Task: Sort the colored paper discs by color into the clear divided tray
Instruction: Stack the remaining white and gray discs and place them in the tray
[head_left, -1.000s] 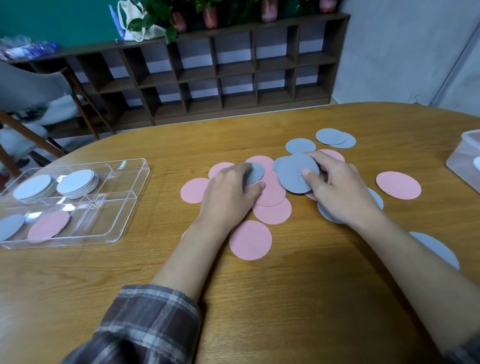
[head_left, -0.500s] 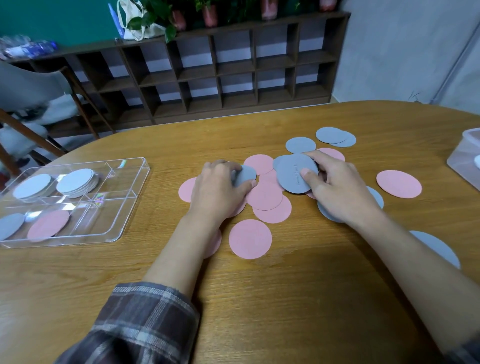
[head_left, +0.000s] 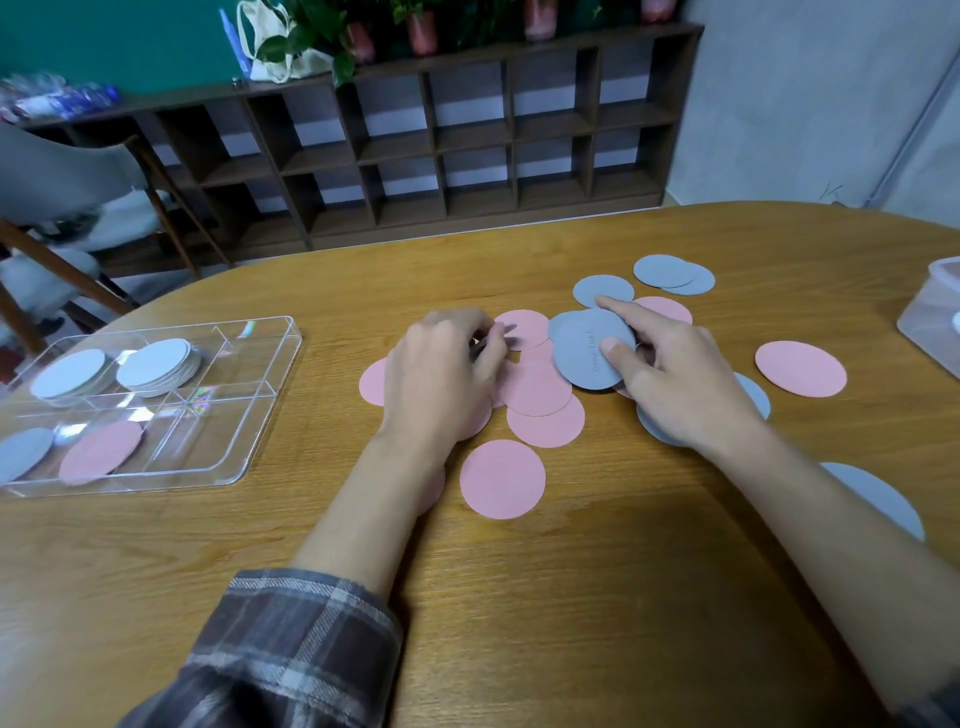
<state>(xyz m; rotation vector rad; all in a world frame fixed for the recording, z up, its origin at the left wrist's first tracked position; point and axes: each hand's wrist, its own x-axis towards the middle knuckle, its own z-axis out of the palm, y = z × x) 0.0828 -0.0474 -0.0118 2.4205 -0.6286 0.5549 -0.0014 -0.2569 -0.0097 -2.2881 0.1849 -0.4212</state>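
Note:
Pink discs (head_left: 503, 479) and grey discs (head_left: 602, 290) lie scattered on the wooden table (head_left: 571, 597). My left hand (head_left: 441, 374) hovers over the pink pile with curled fingers around a grey disc (head_left: 507, 329), of which only a sliver shows. My right hand (head_left: 675, 379) pinches a small stack of grey discs (head_left: 584, 348), thumb on top and forefinger along the far edge. The clear divided tray (head_left: 272, 371) sits at the left. Its far compartments hold two grey stacks (head_left: 156, 364), its near ones a grey disc (head_left: 23, 452) and a pink disc (head_left: 101, 451).
A lone pink disc (head_left: 800, 369) lies to the right, and a grey disc (head_left: 878, 499) shows beside my right forearm. A clear plastic box (head_left: 935, 317) stands at the right table edge. A chair (head_left: 78, 208) and a dark shelf unit (head_left: 467, 140) stand beyond the table.
My left hand has picked the grey disc off the pink pile and curled round it, shifting slightly left. My right hand has stayed on the grey stack.

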